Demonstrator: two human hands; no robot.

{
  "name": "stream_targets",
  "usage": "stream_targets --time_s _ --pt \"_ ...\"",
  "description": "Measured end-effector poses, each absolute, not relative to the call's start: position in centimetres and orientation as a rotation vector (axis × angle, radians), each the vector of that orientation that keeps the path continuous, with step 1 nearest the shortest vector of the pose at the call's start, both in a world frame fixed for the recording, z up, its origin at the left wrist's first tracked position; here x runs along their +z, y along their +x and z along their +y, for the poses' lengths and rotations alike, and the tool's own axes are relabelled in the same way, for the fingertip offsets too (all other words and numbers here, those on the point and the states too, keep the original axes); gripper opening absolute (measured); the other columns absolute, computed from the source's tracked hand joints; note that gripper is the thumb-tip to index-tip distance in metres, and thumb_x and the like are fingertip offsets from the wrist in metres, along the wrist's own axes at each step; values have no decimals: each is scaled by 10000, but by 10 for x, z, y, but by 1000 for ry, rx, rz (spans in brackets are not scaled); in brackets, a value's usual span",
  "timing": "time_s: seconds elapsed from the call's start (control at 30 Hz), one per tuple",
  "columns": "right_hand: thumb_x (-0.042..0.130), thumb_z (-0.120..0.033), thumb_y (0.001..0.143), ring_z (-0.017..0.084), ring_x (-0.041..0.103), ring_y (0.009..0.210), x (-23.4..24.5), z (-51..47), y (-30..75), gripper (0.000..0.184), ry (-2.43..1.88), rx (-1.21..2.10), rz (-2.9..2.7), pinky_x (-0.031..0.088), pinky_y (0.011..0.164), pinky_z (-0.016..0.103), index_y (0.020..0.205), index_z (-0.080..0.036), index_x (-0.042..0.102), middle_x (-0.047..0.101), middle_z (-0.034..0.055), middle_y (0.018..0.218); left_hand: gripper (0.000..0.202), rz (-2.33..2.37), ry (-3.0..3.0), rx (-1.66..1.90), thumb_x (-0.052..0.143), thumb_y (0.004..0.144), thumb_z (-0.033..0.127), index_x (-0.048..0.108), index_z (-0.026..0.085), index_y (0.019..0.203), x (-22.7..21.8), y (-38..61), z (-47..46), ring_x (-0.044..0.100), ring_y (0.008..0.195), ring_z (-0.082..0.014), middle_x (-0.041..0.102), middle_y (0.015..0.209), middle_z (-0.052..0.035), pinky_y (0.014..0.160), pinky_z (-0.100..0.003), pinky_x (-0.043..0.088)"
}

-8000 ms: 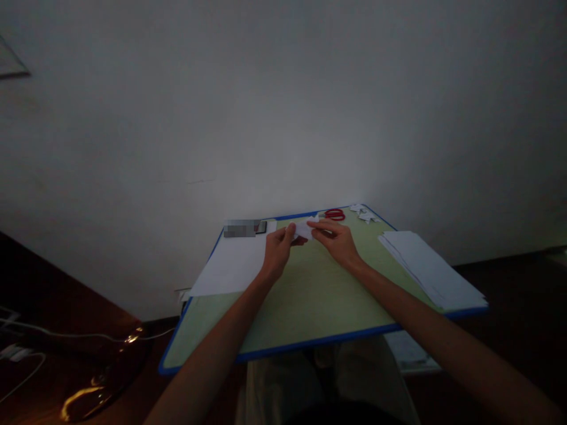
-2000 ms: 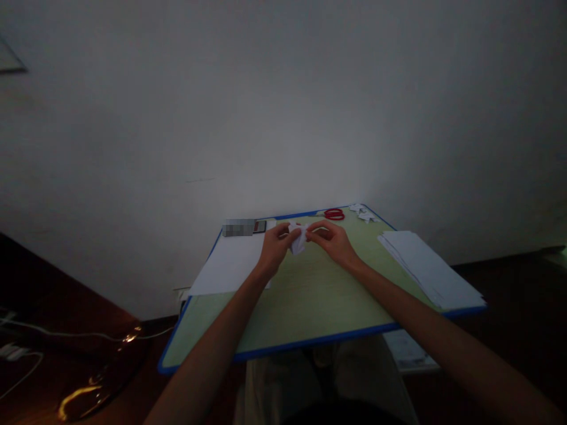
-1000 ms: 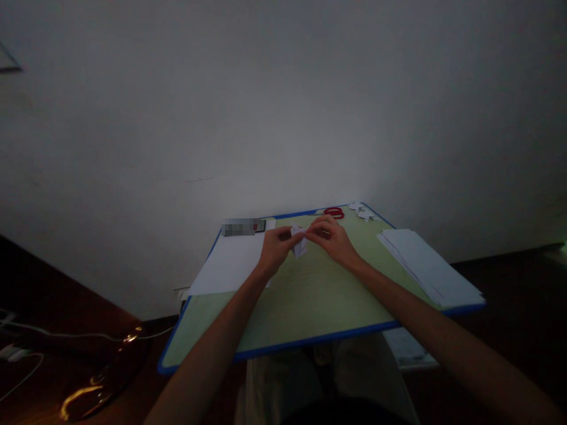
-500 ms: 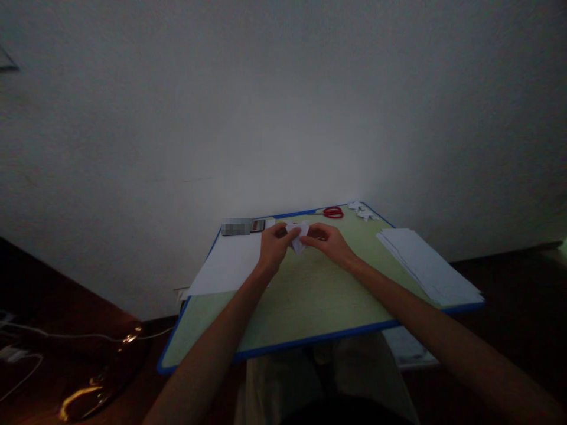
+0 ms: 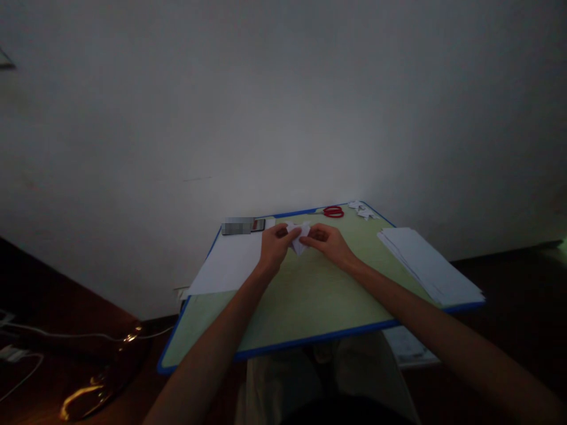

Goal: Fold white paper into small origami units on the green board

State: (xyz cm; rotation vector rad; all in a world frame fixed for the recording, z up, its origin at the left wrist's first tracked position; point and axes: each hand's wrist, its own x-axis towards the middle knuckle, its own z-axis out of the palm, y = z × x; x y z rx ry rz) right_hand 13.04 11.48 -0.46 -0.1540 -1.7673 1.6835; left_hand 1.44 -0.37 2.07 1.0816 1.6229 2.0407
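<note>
A small folded piece of white paper (image 5: 300, 237) is held just above the far middle of a green board with a blue rim (image 5: 305, 339). My left hand (image 5: 273, 248) pinches its left side with closed fingers. My right hand (image 5: 328, 243) pinches its right side, fingers curled. Both hands meet at the paper, a little short of the wall.
A white sheet (image 5: 228, 264) lies on the board's left. A stack of white sheets (image 5: 427, 265) lies on its right edge. Red scissors (image 5: 333, 211) and paper scraps (image 5: 363, 211) sit at the far right corner. A dark phone (image 5: 258, 224) is at the far left. Cables lie on the dark floor at left.
Eight seconds ago the paper lay flatter between my hands. It is now more folded and compact, and my hands have shifted slightly around it. Nothing else on the board has moved.
</note>
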Motion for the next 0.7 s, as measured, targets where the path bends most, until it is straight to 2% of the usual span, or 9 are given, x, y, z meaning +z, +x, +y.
stream_targets --time_s 0.3,0.47,0.7 --pt "900 -401 652 182 698 773 1 111 132 330 -116 1726 -1653 554 776 338 848 -206 721 745 19 817 247 1561 1102 2049 870 651 357 747 153 718 22 13 -4 630 666 -152 726 744 -43 614 -259 469" --pt "799 -444 787 157 655 703 2 115 135 257 -162 1623 -1689 496 693 298 829 -195 752 713 12 730 230 1546 1111 2018 858 661 352 763 157 741 25 16 -4 658 707 -169 753 788 -57 651 -274 502" --pt "793 -526 773 162 629 666 5 114 135 345 -163 1582 -1712 494 693 310 764 -190 713 686 13 680 217 1546 1125 2025 853 667 332 784 151 764 25 16 -4 659 701 -168 763 794 -64 638 -267 498"
